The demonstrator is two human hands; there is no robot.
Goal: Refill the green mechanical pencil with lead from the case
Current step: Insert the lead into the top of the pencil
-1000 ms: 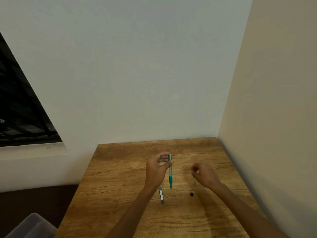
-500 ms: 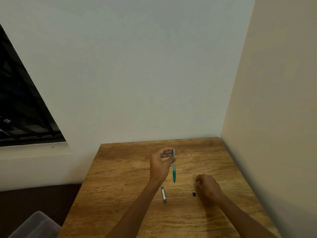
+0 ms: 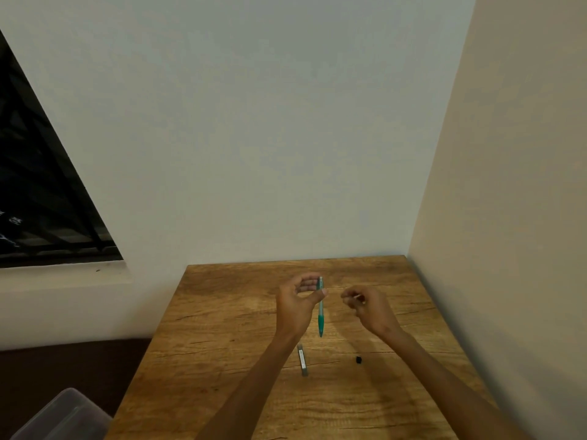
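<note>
My left hand (image 3: 297, 308) pinches the green mechanical pencil (image 3: 320, 312) near its upper end and holds it upright above the wooden table (image 3: 222, 328), tip down. To its right, at about the same height, my right hand (image 3: 370, 308) has its fingers closed on a small pale piece (image 3: 359, 296); I cannot make out what the piece is. The slim grey lead case (image 3: 302, 360) lies flat on the table below the pencil. A small black cap (image 3: 359, 359) lies on the table to the case's right.
The table stands in a corner, with a white wall behind it and a beige wall along its right edge. A dark window is at the left. A translucent plastic bin (image 3: 60, 417) sits on the floor at the lower left.
My right hand has lifted off the table beside the black cap and now sits level with the pencil's top, pinching a small pale piece. My left hand and the pencil have barely moved.
</note>
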